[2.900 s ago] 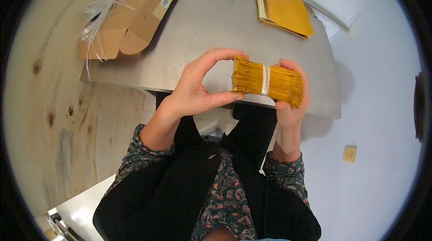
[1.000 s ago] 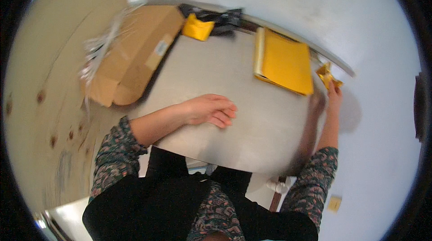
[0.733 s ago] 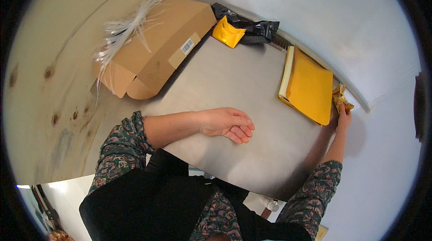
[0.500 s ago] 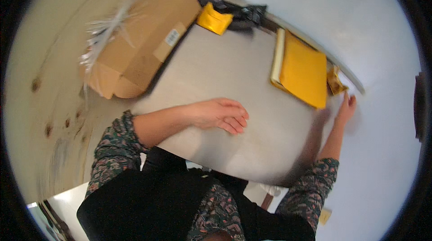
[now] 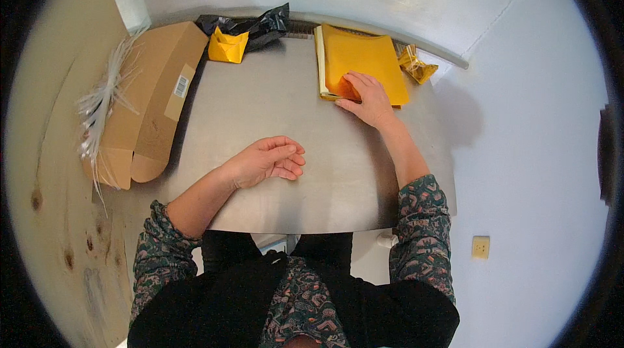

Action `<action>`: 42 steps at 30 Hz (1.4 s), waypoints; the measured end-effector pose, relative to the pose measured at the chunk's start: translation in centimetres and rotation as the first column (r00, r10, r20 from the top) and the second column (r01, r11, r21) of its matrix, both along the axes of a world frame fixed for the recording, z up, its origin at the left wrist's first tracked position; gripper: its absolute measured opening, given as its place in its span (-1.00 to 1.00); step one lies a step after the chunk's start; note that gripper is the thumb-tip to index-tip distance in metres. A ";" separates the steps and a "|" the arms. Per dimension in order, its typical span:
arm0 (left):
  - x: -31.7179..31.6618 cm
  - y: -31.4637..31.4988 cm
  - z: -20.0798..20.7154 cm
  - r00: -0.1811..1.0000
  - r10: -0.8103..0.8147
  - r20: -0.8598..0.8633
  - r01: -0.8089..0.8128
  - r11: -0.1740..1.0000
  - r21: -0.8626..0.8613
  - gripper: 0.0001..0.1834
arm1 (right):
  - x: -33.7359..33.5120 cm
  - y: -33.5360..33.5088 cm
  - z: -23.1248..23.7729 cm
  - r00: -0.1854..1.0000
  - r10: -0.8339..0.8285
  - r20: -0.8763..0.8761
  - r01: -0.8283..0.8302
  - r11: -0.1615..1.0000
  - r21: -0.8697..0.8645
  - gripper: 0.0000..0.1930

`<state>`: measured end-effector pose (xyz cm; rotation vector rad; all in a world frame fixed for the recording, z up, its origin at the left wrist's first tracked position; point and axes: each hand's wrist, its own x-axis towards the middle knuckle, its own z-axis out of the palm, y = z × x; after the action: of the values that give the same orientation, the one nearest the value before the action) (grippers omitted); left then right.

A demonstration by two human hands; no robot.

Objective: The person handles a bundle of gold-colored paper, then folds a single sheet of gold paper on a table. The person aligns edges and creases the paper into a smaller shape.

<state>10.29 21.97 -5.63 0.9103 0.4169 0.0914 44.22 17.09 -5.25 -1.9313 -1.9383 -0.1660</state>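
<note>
A stack of flat yellow pouches or sheets [image 5: 361, 48], with a pale layered left edge, lies at the far right of the metal table. Over its near left corner reaches my right hand [image 5: 372, 102], fingertips on the top surface and thumb beside the near edge. Thumb and fingers are apart, with orange-toned shading between them. My left hand [image 5: 265, 161] hovers above the middle front of the table, fingers loosely bent and nothing in them. Just right of the stack sits a crumpled gold-yellow wrapper [image 5: 417, 66].
An open cardboard box [image 5: 146, 88] stands on the left, clear plastic strips [image 5: 107, 98] hanging over its side. At the back lie a folded yellow piece [image 5: 227, 46] and black plastic [image 5: 268, 27]. A white wall with a socket [image 5: 480, 247] borders the right.
My right hand has moved left from the crumpled wrapper to the yellow stack. My left hand stays near the front of the table, fingers a little more bent. The view has turned.
</note>
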 end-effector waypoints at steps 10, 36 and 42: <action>-0.1 0.0 -0.1 1.000 -0.005 0.005 0.005 0.999 0.031 -0.70 | 1.7 0.1 -0.4 0.940 0.075 -0.332 -0.057 0.996 0.065 -0.51; -0.2 -0.1 -0.6 0.999 -0.045 -0.020 0.045 0.999 0.019 -0.71 | 25.2 0.7 -4.3 0.489 -0.526 -0.696 0.720 0.694 -0.019 -0.50; -0.2 -0.3 -0.4 0.998 -0.057 -0.010 0.058 0.997 0.054 -0.70 | 21.5 -0.4 -1.9 0.806 -0.586 -0.081 0.514 0.627 0.586 -0.43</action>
<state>10.04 21.71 -6.08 0.9761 0.3969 0.0466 65.67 16.73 -7.11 -2.0104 -1.0617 -0.9579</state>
